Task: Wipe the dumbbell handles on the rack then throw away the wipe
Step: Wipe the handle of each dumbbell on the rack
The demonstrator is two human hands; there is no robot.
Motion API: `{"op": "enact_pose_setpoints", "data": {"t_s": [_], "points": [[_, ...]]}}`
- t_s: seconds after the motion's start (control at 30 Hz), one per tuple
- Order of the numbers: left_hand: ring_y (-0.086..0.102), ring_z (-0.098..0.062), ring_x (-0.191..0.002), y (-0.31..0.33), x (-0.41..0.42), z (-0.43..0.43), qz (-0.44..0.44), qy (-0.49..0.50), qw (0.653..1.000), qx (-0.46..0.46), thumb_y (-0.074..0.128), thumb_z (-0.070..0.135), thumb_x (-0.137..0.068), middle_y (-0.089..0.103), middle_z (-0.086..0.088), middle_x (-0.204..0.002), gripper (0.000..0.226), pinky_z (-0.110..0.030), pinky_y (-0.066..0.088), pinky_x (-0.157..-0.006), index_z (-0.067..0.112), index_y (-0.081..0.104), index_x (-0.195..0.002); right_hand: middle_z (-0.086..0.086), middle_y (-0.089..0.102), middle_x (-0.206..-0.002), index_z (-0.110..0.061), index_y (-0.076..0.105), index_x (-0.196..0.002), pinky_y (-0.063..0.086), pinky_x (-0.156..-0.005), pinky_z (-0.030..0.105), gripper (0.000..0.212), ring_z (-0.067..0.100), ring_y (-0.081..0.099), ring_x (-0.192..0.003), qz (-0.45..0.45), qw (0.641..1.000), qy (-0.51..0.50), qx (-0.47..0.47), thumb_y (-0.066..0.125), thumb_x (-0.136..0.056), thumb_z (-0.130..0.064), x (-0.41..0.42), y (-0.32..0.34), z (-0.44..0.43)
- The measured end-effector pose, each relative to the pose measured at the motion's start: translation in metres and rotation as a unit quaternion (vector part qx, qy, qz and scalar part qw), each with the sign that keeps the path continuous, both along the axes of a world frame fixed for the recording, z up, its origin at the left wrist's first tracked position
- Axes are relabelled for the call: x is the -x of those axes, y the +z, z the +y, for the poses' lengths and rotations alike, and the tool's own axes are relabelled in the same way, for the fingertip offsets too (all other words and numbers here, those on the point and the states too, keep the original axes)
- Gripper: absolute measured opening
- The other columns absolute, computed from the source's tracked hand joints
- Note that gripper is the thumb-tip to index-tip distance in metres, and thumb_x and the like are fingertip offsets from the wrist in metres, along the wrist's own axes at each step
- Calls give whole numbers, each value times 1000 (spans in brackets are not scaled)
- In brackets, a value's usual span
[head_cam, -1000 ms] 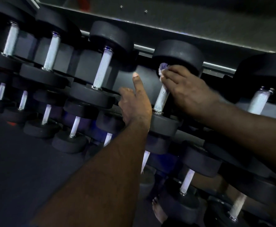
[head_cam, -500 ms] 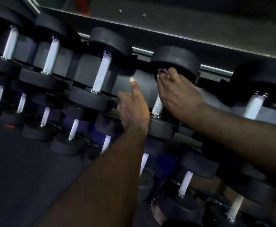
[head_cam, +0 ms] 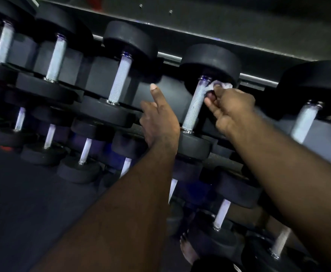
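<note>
A dark rack holds rows of black dumbbells with knurled silver handles. My right hand (head_cam: 227, 108) pinches a small white wipe (head_cam: 220, 85) against the top right side of one upper-row handle (head_cam: 195, 107), just under its far black head (head_cam: 209, 63). My left hand (head_cam: 158, 122) hovers between that handle and the one to its left (head_cam: 119, 79). Its index finger points up and its other fingers are curled, holding nothing.
More dumbbells fill the upper row to the left (head_cam: 55, 57) and right (head_cam: 304, 122), and lower rows (head_cam: 85, 151) sit below. Dark floor (head_cam: 23, 203) spreads at the lower left. A bare foot (head_cam: 188, 250) shows at the bottom centre.
My right hand with the wipe has slid off the front of the handle to its right side near the top, uncovering most of the handle. My left hand has stayed in place.
</note>
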State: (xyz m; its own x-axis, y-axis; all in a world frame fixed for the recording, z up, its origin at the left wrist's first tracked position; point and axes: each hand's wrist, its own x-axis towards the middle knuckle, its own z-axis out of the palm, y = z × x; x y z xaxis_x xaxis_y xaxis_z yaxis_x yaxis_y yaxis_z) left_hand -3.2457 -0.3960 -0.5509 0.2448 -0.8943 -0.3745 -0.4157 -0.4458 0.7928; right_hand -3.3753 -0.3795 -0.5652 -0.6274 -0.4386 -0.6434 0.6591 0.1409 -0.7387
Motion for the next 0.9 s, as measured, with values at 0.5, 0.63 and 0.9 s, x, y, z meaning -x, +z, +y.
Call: {"op": "enact_pose_setpoints", "data": {"t_s": [0.5, 0.63, 0.9], "points": [[54, -29, -95, 1, 0, 0, 2, -11, 1000, 1, 19, 75, -102, 54, -7, -103, 55, -39, 38, -83, 25, 41, -106, 14, 69, -88, -9, 72, -94, 58, -71, 31, 36, 25, 63, -71, -82, 991, 103, 20, 38, -100, -1, 6, -9, -18], [50, -27, -93, 4, -3, -1, 3, -11, 1000, -3, 20, 73, -103, 53, -6, -104, 55, -36, 35, -82, 23, 43, -108, 17, 68, -92, -7, 61, -118, 54, -77, 32, 43, 22, 65, -70, -114, 982, 140, 47, 21, -103, -10, 1, -17, -21], [54, -30, -98, 1, -1, -2, -11, -1, 1000, 5, 21, 75, -101, 54, -6, -106, 56, -44, 45, -89, 25, 44, -107, 18, 76, -104, -7, 72, -94, 56, -93, 44, 42, 32, 69, -99, 29, 945, 326, 9, 31, -102, 2, -24, -14, 34]]}}
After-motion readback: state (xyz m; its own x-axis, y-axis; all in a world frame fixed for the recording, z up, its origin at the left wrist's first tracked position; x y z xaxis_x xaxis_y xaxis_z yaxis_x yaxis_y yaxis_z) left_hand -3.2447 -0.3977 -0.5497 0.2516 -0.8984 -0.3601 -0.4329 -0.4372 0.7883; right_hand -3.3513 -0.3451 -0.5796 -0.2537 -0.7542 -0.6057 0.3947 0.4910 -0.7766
